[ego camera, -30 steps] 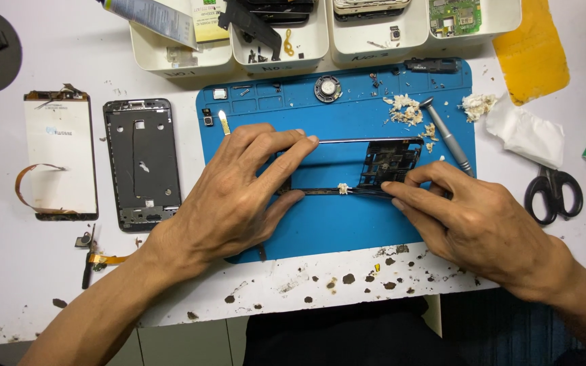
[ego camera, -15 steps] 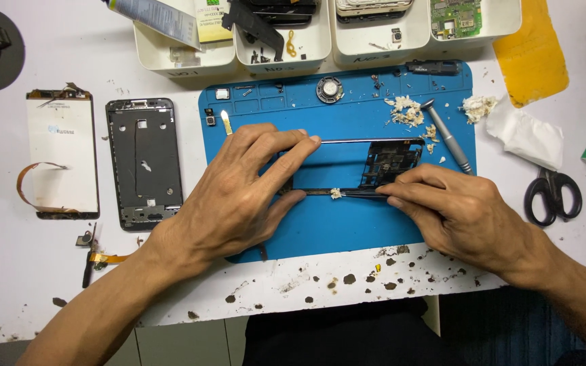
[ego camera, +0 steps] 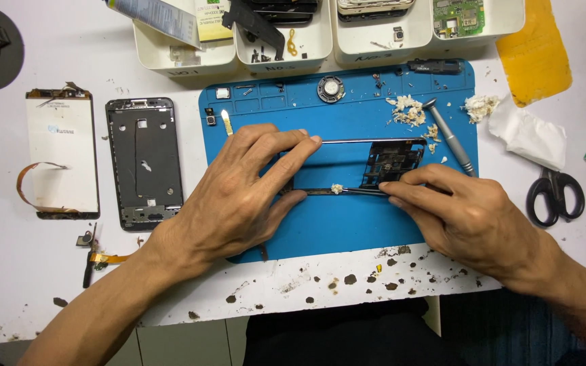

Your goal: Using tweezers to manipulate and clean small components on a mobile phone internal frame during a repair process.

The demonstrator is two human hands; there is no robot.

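Phone frame (ego camera: 374,166) is lying at frame centre on the blue mat (ego camera: 347,230), long axis running left to right, directly between both hands. Left hand (ego camera: 239,196) is lying palm down over its left end, fingers spread and pinning the top and bottom rails. Right hand (ego camera: 473,224) is coming in from the lower right, fingers pinched closed on thin tweezers (ego camera: 364,192) pointing left along the bottom rail, tip touching a small pale scrap (ego camera: 337,189).

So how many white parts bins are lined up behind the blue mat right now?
4, along the table's far edge: far-left bin, second bin, third bin, far-right bin. More may sit out of frame.
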